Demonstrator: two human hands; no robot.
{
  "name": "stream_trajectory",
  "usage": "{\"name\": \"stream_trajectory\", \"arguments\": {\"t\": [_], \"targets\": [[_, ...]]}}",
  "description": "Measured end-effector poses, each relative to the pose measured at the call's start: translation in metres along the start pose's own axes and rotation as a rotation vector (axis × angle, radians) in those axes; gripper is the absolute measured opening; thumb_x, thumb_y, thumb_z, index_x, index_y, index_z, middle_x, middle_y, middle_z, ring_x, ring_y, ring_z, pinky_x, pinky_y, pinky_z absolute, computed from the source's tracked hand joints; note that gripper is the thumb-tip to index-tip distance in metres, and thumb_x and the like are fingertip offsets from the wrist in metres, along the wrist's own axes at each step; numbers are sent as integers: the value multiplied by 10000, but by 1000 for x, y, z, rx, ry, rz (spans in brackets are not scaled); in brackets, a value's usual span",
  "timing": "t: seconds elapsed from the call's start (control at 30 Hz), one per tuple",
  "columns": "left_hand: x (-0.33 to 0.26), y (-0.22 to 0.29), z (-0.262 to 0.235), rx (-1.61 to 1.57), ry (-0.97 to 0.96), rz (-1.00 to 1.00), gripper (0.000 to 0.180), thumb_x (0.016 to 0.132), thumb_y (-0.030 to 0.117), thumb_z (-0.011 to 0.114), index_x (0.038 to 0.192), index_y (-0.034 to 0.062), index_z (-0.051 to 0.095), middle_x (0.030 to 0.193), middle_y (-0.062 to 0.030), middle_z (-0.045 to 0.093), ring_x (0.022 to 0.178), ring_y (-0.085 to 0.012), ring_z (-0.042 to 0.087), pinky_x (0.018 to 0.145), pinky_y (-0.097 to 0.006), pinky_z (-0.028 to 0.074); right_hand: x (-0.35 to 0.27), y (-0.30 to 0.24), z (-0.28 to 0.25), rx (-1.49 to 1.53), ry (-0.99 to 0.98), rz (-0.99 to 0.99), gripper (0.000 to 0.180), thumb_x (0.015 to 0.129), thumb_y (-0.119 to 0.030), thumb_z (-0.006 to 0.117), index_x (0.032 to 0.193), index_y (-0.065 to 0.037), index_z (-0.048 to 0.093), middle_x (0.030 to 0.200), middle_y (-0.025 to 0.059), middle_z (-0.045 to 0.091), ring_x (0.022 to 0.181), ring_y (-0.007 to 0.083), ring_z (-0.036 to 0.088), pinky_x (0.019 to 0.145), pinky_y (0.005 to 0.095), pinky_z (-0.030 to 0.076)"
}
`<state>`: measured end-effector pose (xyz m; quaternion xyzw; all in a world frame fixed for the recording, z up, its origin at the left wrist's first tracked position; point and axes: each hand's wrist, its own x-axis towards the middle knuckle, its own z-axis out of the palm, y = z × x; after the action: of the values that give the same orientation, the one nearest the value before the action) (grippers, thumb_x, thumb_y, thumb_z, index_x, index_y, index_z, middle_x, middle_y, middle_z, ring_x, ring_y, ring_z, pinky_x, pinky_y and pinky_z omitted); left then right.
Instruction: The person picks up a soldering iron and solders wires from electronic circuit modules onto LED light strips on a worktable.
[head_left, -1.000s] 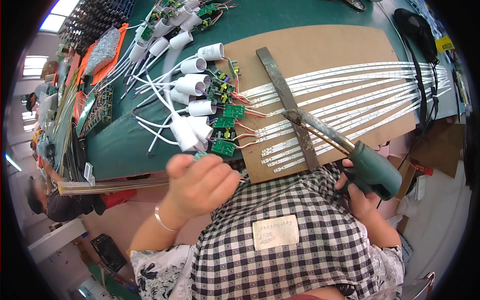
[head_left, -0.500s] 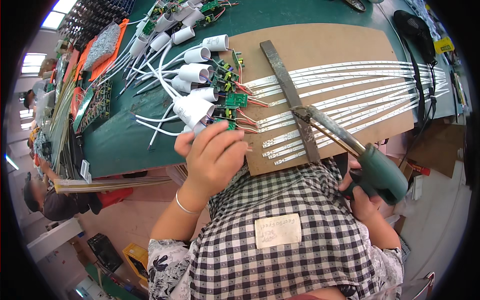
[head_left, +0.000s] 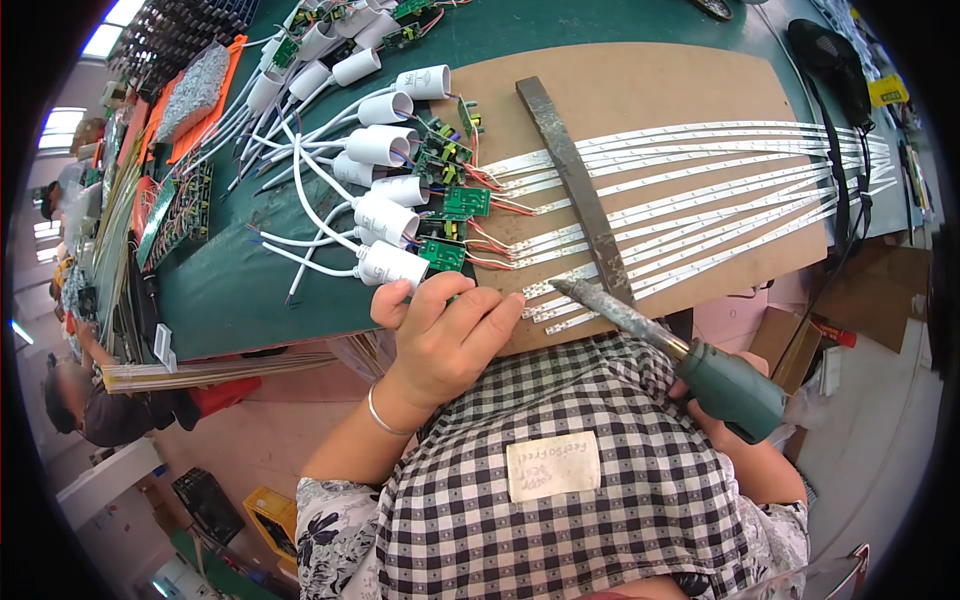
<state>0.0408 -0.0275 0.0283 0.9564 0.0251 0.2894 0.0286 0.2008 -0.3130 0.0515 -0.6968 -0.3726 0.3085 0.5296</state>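
My left hand (head_left: 447, 330) rests at the near edge of the brown board (head_left: 640, 90), fingers curled by a small green circuit board (head_left: 443, 255) wired to a white cylindrical housing (head_left: 392, 265); what it pinches is hidden. My right hand (head_left: 745, 395) grips the green handle of a soldering iron (head_left: 660, 340). The iron's tip points up-left at the near ends of several white LED strips (head_left: 700, 200) lying across the board. A dark metal bar (head_left: 577, 185) lies across the strips.
More white housings with green boards and white cables (head_left: 380, 150) fan over the green table (head_left: 230, 290). Stacks of circuit boards (head_left: 180, 210) and an orange tray (head_left: 190, 90) sit at the left. A black cable (head_left: 840, 150) runs at the right. Another person (head_left: 90, 400) sits lower left.
My left hand has moved up from my lap to the board's near edge at the circuit boards. The soldering iron's tip has come down toward the strips' near ends.
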Motion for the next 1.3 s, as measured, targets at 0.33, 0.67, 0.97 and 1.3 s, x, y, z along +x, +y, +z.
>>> {"name": "stream_trajectory", "arguments": {"t": [0.33, 0.67, 0.97, 1.3], "targets": [[-1, 4, 6, -3, -5, -69, 126, 754, 175, 675, 877, 201, 671, 874, 73, 612, 879, -142, 585, 987, -418, 220, 5, 7, 3, -205, -4, -137, 211, 709, -47, 625, 906, 27, 642, 732, 85, 652, 654, 204, 632, 634, 313, 508], [1, 7, 4, 3, -71, -99, 137, 755, 157, 687, 887, 181, 661, 874, 63, 597, 906, -144, 585, 999, -451, 205, 0, 11, 2, -236, -68, -1, 225, 764, -143, 663, 968, -54, 691, 972, 112, 685, 838, 317, 648, 788, 394, 529], [1, 7, 1, -14, -92, -89, 151, 748, 168, 693, 899, 169, 682, 896, 56, 593, 912, -155, 587, 993, -473, 207, 9, 7, 0, -417, -110, -222, 241, 765, -150, 649, 981, -54, 693, 978, 115, 680, 835, 322, 637, 762, 393, 518], [2, 8, 0, -18, -96, -92, 127, 753, 163, 685, 879, 175, 676, 871, 60, 578, 892, -146, 581, 992, -469, 208, 10, 8, 1, -458, -110, -263, 258, 754, -134, 642, 993, -51, 691, 999, 112, 682, 854, 319, 638, 789, 393, 504]]}}
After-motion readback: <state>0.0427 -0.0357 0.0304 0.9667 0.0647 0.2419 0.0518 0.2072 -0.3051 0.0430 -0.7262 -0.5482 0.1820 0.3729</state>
